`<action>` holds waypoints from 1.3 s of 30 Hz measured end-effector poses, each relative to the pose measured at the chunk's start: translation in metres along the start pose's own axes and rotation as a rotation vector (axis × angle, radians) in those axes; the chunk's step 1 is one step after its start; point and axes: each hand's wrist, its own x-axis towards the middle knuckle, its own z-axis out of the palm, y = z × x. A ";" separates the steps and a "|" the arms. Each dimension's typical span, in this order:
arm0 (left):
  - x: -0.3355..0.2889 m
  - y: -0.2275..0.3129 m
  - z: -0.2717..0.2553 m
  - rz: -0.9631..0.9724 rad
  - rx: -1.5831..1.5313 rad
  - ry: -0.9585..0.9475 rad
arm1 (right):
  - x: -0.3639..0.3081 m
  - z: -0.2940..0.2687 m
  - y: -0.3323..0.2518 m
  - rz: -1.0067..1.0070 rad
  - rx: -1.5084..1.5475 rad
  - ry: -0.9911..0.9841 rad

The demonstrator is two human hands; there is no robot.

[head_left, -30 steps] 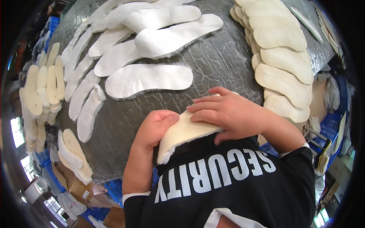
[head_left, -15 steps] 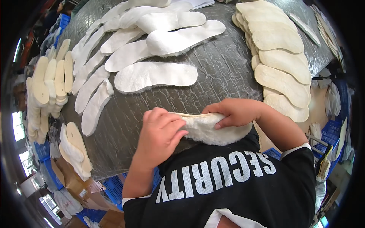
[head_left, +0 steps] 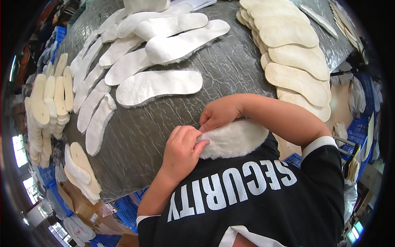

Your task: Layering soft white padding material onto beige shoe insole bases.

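A fluffy white insole (head_left: 235, 140) lies fleece side up at the table's near edge, close against my body. My left hand (head_left: 181, 149) grips its left end, thumb over the fleece and fingers behind. At that same end my right hand (head_left: 219, 114) pinches the far edge, its fingertips almost touching the left hand's. What lies beneath the fleece at the pinched edge is hidden by my fingers. Beyond my hands, a single white insole (head_left: 159, 87) rests on the dark table, apart from the one I hold.
Several white insoles (head_left: 187, 41) spread across the table's far left. A fanned row of cream insoles (head_left: 296, 76) runs down the right side. More cream insoles (head_left: 40, 99) are stacked at the left edge, near a small pile (head_left: 82, 164). Blue crates (head_left: 125, 210) stand below the table.
My right hand has slid left along the insole's far edge to join my left hand at the left end. The view has shifted slightly, and more of the fleece shows.
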 end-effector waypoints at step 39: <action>-0.013 0.017 -0.011 0.112 0.019 -0.046 | 0.004 0.013 -0.048 -0.157 -0.411 -0.075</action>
